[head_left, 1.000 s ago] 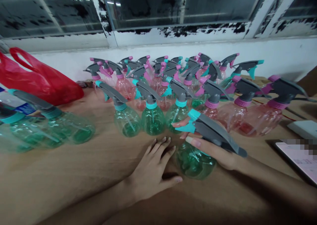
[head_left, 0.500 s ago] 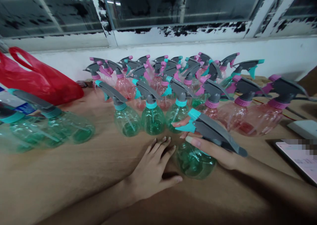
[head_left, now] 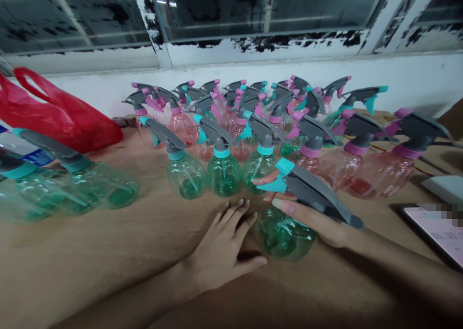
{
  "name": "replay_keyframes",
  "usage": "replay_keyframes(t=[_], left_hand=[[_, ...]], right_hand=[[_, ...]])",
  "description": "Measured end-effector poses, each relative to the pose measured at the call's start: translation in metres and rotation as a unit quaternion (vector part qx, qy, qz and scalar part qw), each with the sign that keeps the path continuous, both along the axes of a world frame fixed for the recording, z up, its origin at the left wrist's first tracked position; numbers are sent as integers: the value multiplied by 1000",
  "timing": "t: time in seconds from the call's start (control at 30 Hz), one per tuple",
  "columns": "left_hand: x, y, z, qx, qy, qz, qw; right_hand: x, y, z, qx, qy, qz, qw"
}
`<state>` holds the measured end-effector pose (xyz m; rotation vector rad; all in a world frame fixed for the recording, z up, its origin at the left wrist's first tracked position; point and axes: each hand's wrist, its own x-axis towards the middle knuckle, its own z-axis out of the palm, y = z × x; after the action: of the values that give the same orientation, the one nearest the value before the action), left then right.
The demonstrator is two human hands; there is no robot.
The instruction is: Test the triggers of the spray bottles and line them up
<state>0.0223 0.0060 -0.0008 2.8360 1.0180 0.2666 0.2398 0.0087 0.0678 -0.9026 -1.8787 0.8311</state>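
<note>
My right hand (head_left: 311,218) is wrapped round the neck of a green spray bottle (head_left: 285,239), just under its grey and turquoise trigger head. The bottle leans, with its nozzle pointing up and to the left. To the left of that bottle, my left hand (head_left: 226,247) lies flat on the wooden table (head_left: 152,261), fingers spread and nothing in it. Just beyond my fingertips stand several green spray bottles (head_left: 224,174) with turquoise collars. Some fingers of my right hand are hidden behind the trigger head.
Pink spray bottles (head_left: 383,172) stand to the right, and many more crowd toward the wall. At left are further green spray bottles (head_left: 104,184) and a red plastic bag (head_left: 72,116). A phone (head_left: 430,227) and a white box (head_left: 446,188) lie at the right edge.
</note>
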Motion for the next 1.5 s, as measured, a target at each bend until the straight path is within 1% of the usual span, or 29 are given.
replay_keyframes(t=[0.23,0.4,0.47,0.63,0.73,0.8,0.87,1.0,1.23,1.5], left_hand=[[1,0,0,1,1,-4,1000],[0,0,1,-3,-3,-2,1000],[1,0,2,-1,0,-4,1000],[1,1,0,6,12,-1,1000],[1,1,-1,8,8,0,1000],[1,0,-1,8,9,0,1000],[0,0,0,8,12,0,1000],[0,-1,0,13,9,-2,1000],[0,0,-2,13,3,-5,1000],[0,1,-3,17,7,-6,1000]], right_hand=[[0,1,-5,-15,25,8,1000],[-5,-1,0,-9,18,-52,998],[-5,0,0,-3,27,-61,998],[-3,2,-4,-5,32,-36,999],[-3,1,-3,-24,31,-7,999],[-4,-1,-2,-43,33,0,999],[-4,-3,0,-47,36,-5,998],[-3,-2,0,-19,42,-13,999],[-2,-2,-2,-29,57,8,998],[-1,-2,-1,-40,53,1,998]])
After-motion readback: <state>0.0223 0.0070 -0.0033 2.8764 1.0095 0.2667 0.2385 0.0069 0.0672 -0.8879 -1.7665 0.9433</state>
